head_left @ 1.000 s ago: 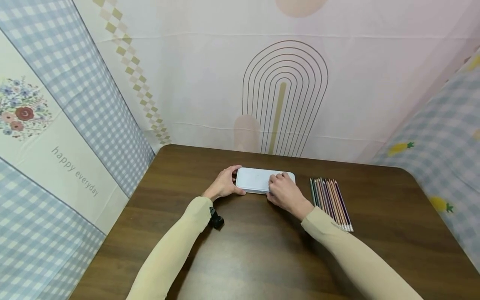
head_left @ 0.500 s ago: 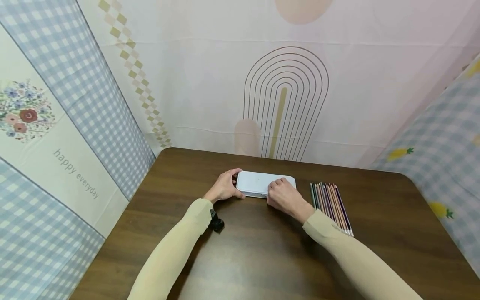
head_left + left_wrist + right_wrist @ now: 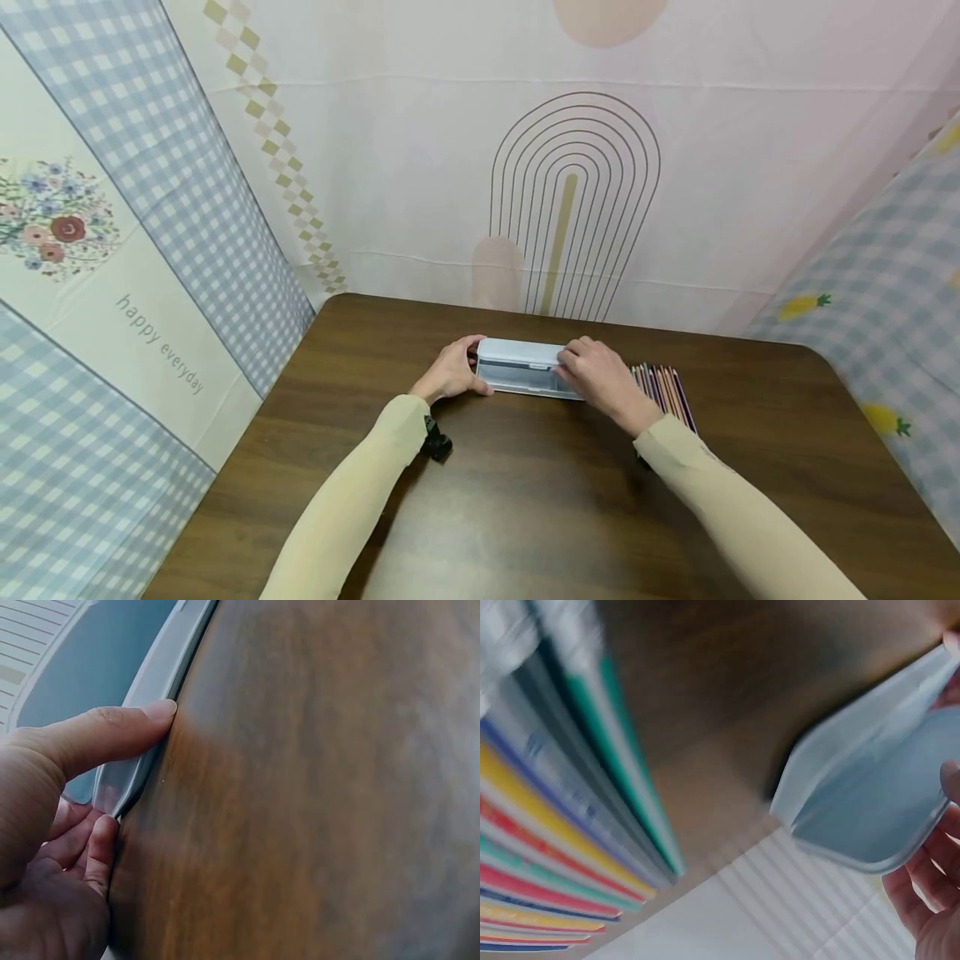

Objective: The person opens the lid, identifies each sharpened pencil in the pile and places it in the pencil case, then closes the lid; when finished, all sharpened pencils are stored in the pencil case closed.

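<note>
Brown wooden table (image 3: 525,500) carried everything, inside patterned cloth walls (image 3: 375,167). White pencil case (image 3: 521,375) lay flat near the table's far edge, between both hands, lid raised and hinged back, presumably so the inside could be reached. Coloured pencils (image 3: 663,387) lay in a tight parallel row just right of the case, partly behind the right wrist. Left hand (image 3: 450,372) gripped the case's left end, thumb along the front rim (image 3: 124,776) and fingers curled behind, apparently steadying the base. Right hand (image 3: 600,379) held the lid's right end; wrist view blurred, but its fingers (image 3: 922,892) seemed curled round the lid edge.
</note>
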A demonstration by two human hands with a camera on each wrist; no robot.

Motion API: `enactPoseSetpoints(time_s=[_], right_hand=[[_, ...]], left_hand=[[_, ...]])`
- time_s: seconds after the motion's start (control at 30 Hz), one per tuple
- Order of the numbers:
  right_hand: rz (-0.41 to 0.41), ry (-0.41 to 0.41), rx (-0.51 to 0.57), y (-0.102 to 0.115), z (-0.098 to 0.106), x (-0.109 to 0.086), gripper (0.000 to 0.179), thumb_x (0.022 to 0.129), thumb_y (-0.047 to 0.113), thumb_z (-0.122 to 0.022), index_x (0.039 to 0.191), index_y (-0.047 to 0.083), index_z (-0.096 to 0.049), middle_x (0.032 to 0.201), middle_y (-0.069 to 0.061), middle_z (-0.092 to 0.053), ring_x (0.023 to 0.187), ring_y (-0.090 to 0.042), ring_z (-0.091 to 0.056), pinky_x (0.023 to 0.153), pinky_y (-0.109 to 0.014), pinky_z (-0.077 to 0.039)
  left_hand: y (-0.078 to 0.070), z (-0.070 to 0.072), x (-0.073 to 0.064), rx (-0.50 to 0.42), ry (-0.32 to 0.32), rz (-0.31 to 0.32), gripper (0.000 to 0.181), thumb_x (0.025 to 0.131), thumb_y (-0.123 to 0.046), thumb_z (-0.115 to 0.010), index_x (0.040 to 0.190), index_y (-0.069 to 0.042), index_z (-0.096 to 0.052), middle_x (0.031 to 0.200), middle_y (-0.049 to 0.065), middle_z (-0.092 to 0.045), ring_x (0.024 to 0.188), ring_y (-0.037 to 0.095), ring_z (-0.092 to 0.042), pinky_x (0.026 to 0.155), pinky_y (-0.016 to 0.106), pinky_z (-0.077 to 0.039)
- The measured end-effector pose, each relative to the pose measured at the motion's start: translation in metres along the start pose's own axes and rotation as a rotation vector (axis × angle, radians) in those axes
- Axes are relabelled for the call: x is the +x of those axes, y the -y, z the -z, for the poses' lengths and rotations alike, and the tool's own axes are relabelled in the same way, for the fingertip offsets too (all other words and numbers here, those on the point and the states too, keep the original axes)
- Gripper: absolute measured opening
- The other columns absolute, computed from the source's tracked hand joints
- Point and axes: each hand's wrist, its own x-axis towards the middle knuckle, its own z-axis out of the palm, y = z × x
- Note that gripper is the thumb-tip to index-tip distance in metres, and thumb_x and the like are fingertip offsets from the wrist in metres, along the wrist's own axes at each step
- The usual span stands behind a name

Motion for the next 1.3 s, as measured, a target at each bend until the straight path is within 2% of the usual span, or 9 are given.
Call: enactPoseSetpoints(time_s=[0.3, 0.4, 0.5, 0.6, 0.8, 0.97, 1.17, 1.3], right_hand=[[-0.238, -0.043, 0.133, -0.023, 0.014, 0.002, 0.017, 0.103, 0.008, -0.074, 0.112, -0.005, -0.080, 0.109, -0.022, -0.079, 0.104, -0.040, -0.073, 0.091, -0.055, -0.063], [-0.326, -0.101, 0.208, -0.029, 0.013, 0.006, 0.019, 0.101, 0.004, -0.074, 0.115, -0.008, -0.079, 0.108, -0.025, -0.078, 0.098, -0.041, -0.075, 0.086, -0.055, -0.065], [-0.403, -0.182, 0.279, -0.034, 0.011, 0.008, 0.015, 0.100, -0.001, -0.074, 0.111, -0.009, -0.078, 0.105, -0.027, -0.076, 0.091, -0.042, -0.076, 0.079, -0.055, -0.065], [-0.451, -0.248, 0.318, -0.038, 0.008, 0.011, 0.010, 0.099, -0.004, -0.073, 0.105, -0.010, -0.078, 0.102, -0.028, -0.075, 0.090, -0.043, -0.077, 0.079, -0.056, -0.066], [-0.483, -0.271, 0.323, -0.046, 0.003, 0.017, 0.016, 0.099, -0.009, -0.068, 0.109, -0.010, -0.081, 0.101, -0.028, -0.076, 0.091, -0.044, -0.077, 0.081, -0.057, -0.065], [-0.453, -0.208, 0.274, -0.049, 0.002, 0.019, 0.028, 0.098, -0.013, -0.059, 0.118, -0.010, -0.078, 0.112, -0.031, -0.075, 0.097, -0.046, -0.072, 0.084, -0.058, -0.060], [-0.396, -0.152, 0.228, -0.050, -0.003, 0.019, 0.038, 0.098, -0.013, -0.055, 0.132, -0.013, -0.070, 0.125, -0.035, -0.069, 0.112, -0.052, -0.070, 0.094, -0.062, -0.060], [-0.400, -0.114, 0.218, -0.050, -0.005, 0.020, 0.043, 0.098, -0.013, -0.053, 0.140, -0.015, -0.065, 0.132, -0.036, -0.066, 0.118, -0.053, -0.068, 0.099, -0.062, -0.060]], left_hand=[[0.000, 0.001, 0.000, -0.012, 0.001, 0.026, 0.108, 0.072, -0.007, -0.099, 0.164, 0.003, -0.042, 0.159, 0.021, -0.057, 0.139, 0.037, -0.062, 0.121, 0.048, -0.052], [-0.001, -0.001, -0.001, -0.017, 0.000, 0.032, 0.105, 0.073, -0.007, -0.099, 0.162, 0.002, -0.045, 0.161, 0.021, -0.055, 0.139, 0.038, -0.062, 0.120, 0.048, -0.053], [-0.001, -0.003, 0.000, -0.020, 0.003, 0.039, 0.102, 0.073, -0.007, -0.099, 0.161, 0.002, -0.047, 0.160, 0.022, -0.056, 0.140, 0.038, -0.062, 0.120, 0.048, -0.053], [-0.002, -0.004, 0.000, -0.011, -0.001, 0.038, 0.102, 0.072, -0.007, -0.099, 0.160, 0.002, -0.048, 0.158, 0.023, -0.057, 0.140, 0.037, -0.062, 0.120, 0.047, -0.053], [-0.005, -0.002, -0.002, 0.014, -0.005, 0.040, 0.102, 0.072, -0.009, -0.100, 0.160, 0.001, -0.049, 0.155, 0.021, -0.059, 0.139, 0.035, -0.062, 0.120, 0.047, -0.052], [-0.005, -0.002, -0.002, 0.001, 0.001, 0.041, 0.103, 0.072, -0.008, -0.100, 0.161, 0.001, -0.049, 0.154, 0.021, -0.059, 0.138, 0.035, -0.062, 0.120, 0.047, -0.052], [-0.007, -0.003, -0.003, 0.016, -0.010, 0.041, 0.101, 0.072, -0.009, -0.100, 0.160, 0.000, -0.050, 0.155, 0.019, -0.059, 0.138, 0.035, -0.063, 0.119, 0.045, -0.054], [-0.008, -0.003, -0.004, 0.031, -0.015, 0.037, 0.101, 0.072, -0.010, -0.100, 0.159, 0.000, -0.051, 0.156, 0.019, -0.058, 0.137, 0.035, -0.064, 0.118, 0.045, -0.055]])
